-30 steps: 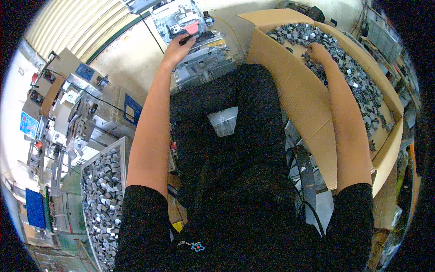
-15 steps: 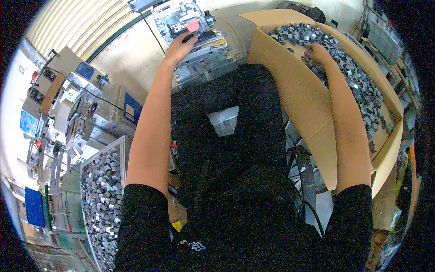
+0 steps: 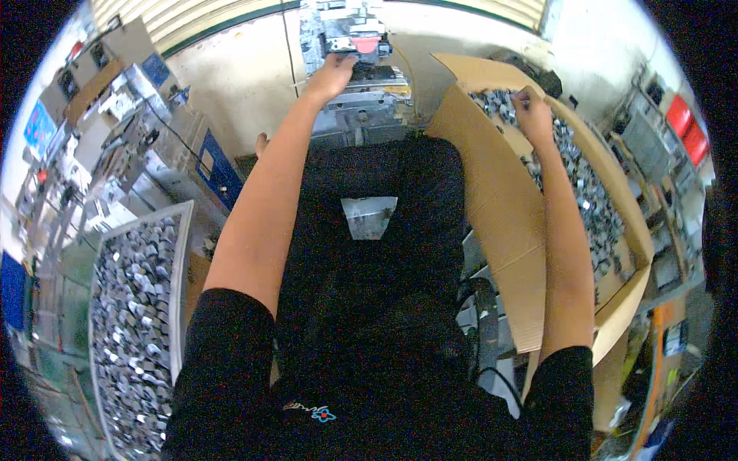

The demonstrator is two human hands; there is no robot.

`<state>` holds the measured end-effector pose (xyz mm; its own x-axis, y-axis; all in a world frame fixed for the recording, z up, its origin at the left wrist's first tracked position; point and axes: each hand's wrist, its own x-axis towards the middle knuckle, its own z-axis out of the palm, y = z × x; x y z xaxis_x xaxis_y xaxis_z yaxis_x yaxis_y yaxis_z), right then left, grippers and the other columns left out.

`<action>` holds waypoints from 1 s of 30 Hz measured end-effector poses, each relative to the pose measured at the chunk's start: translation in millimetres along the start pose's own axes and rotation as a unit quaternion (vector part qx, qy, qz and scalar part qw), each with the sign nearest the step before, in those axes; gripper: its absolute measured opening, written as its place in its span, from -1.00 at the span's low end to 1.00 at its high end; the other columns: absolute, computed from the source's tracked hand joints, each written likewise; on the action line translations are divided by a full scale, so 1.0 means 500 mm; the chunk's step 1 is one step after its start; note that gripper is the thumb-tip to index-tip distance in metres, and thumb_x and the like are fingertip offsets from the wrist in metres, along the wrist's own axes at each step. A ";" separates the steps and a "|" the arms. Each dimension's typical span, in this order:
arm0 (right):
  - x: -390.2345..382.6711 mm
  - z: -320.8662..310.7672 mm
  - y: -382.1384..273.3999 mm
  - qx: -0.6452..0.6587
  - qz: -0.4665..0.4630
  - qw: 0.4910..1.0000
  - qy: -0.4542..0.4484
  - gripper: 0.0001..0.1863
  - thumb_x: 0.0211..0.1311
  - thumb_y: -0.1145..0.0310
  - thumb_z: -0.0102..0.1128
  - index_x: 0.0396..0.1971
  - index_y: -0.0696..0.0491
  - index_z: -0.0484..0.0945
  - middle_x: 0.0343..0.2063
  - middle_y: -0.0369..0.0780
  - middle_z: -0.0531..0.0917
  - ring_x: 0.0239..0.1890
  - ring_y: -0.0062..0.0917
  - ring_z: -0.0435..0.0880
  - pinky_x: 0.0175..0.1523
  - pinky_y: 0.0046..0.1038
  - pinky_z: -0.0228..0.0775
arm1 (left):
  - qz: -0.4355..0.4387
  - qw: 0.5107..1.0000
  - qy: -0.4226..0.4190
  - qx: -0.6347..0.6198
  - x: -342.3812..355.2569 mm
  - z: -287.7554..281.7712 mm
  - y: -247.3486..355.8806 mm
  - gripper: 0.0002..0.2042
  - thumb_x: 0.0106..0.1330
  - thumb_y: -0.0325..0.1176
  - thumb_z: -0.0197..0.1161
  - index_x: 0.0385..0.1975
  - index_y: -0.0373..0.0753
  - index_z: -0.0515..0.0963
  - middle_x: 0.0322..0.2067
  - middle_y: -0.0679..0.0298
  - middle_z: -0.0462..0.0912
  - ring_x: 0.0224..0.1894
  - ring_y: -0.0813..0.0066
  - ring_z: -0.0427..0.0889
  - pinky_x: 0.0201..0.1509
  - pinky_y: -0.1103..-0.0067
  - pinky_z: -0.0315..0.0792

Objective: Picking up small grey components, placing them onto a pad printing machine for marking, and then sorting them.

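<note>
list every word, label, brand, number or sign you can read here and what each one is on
No text reads clearly.
Black shirt: pale script beside a blue-and-red emblem, too small and blurred to read.
Blue-and-red panel, far left: marks too small to read.
Dark blue panel, left: pale rectangle, nothing legible.
Cardboard box: no lettering visible.

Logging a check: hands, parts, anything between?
Left hand at the machine, grip unclear. Right hand over the carton, grip unclear. Gray parts piled inside. Carton side between hands.
</note>
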<state>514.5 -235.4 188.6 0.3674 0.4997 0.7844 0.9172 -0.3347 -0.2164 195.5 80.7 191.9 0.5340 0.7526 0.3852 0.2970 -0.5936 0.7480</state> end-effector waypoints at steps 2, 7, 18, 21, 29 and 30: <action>0.023 0.024 -0.085 0.114 -0.027 0.993 0.011 -0.79 0.30 0.31 0.28 -0.29 0.16 0.54 -0.40 -0.09 0.69 -0.31 -0.26 0.73 -0.19 -0.34 0.51 | 0.004 0.999 0.031 0.014 0.000 -0.006 -0.012 -0.27 0.36 0.20 -0.10 0.26 -0.37 0.32 0.20 -0.11 0.50 0.28 -0.13 0.43 0.38 0.24 0.21; 0.087 0.115 -0.275 0.295 -0.056 0.954 0.003 -0.81 0.33 0.32 0.26 -0.20 0.13 0.65 -0.33 -0.15 0.74 -0.26 -0.50 0.73 -0.09 -0.47 0.54 | -0.014 1.000 0.008 0.010 -0.025 -0.017 0.016 -0.26 0.38 0.16 -0.24 0.27 -0.43 0.29 0.26 -0.19 0.39 0.33 -0.19 0.33 0.43 0.21 0.13; 0.188 0.252 -0.438 0.236 -0.008 0.938 -0.252 -0.63 0.15 0.10 0.28 -0.14 0.00 0.74 -0.36 -0.09 0.76 -0.34 -0.31 0.74 -0.14 -0.31 0.58 | -0.018 0.997 0.055 0.054 -0.032 0.015 0.031 -0.41 0.43 0.10 -0.17 0.05 -0.38 0.44 0.03 -0.27 0.57 0.13 -0.30 0.51 0.30 0.09 0.32; 0.204 0.257 -0.454 0.256 0.071 0.913 -0.310 -0.62 0.16 0.12 0.28 -0.18 0.10 0.74 -0.53 -0.14 0.69 -0.53 -0.51 0.62 -0.46 -0.46 0.50 | 0.006 0.996 0.060 0.066 -0.027 0.032 0.018 -0.44 0.43 0.08 -0.15 0.04 -0.36 0.44 0.05 -0.31 0.53 0.15 -0.27 0.50 0.29 0.09 0.32; 0.218 0.303 -0.450 0.202 0.053 0.924 -0.320 -0.66 0.15 0.13 0.26 -0.30 0.12 0.74 -0.51 -0.10 0.71 -0.52 -0.42 0.67 -0.37 -0.33 0.52 | 0.009 0.994 0.055 0.093 -0.028 0.023 0.027 -0.48 0.48 0.02 -0.28 0.06 -0.28 0.46 0.06 -0.30 0.48 0.11 -0.31 0.49 0.26 0.05 0.33; 0.219 0.309 -0.459 0.212 0.040 0.929 -0.302 -0.67 0.15 0.15 0.24 -0.32 0.12 0.75 -0.49 -0.07 0.73 -0.48 -0.37 0.70 -0.31 -0.27 0.53 | 0.002 0.995 0.053 0.080 -0.029 0.017 0.025 -0.47 0.48 0.02 -0.28 0.04 -0.30 0.47 0.05 -0.30 0.49 0.11 -0.30 0.50 0.26 0.06 0.33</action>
<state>368.2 19.6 234.2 0.3401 0.8863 0.3143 0.8143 -0.1104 -0.5699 198.2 60.1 191.3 0.4511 0.7710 0.4495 0.4211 -0.6279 0.6545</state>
